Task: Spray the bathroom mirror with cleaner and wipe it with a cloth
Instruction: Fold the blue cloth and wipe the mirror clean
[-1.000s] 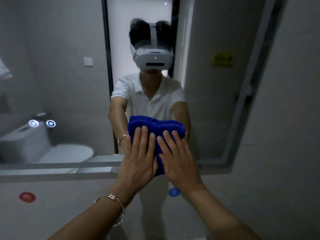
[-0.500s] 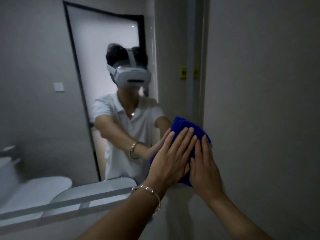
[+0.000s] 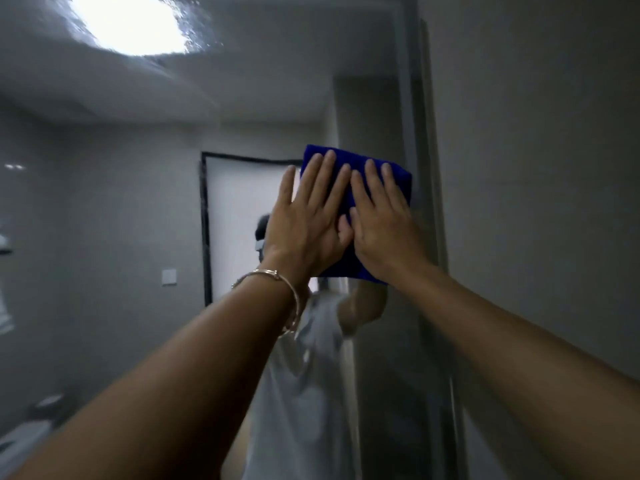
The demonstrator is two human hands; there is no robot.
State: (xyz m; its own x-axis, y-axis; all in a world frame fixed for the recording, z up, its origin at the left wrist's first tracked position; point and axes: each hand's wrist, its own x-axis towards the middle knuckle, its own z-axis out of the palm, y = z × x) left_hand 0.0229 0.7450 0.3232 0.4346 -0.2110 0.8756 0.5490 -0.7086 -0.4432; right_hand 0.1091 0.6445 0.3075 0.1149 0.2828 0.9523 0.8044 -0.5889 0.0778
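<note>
Grey bathroom walls surround the mirror [image 3: 138, 237], whose right edge runs vertically beside a plain grey wall [image 3: 536, 168]. A blue cloth [image 3: 346, 266], folded to a roughly square pad, lies flat against the glass, high up and just beside the right edge of the mirror. Both arms extend forward and upward to it. The left hand [image 3: 304, 223] is laid flat on the left portion of the cloth, fingers straight and slightly fanned, with the outermost finger extending past the cloth's left edge onto the glass. The right hand [image 3: 381, 223] is laid flat on the right portion, fingers straight and close together, fingertips short of the cloth's top edge. The two hands sit side by side, touching near the thumbs; neither hand curls around or pinches the fabric. A thin metal bracelet [image 3: 266, 273] encircles the left wrist. Reflected in the glass: a bright ceiling light [image 3: 131, 22] at upper left, a pale door [image 3: 239, 220] in a dark frame, a wall switch [image 3: 169, 276] to the left of that frame, and the person's white shirt [image 3: 304, 393] below the hands. The view is motion-blurred, so finer detail cannot be resolved.
</note>
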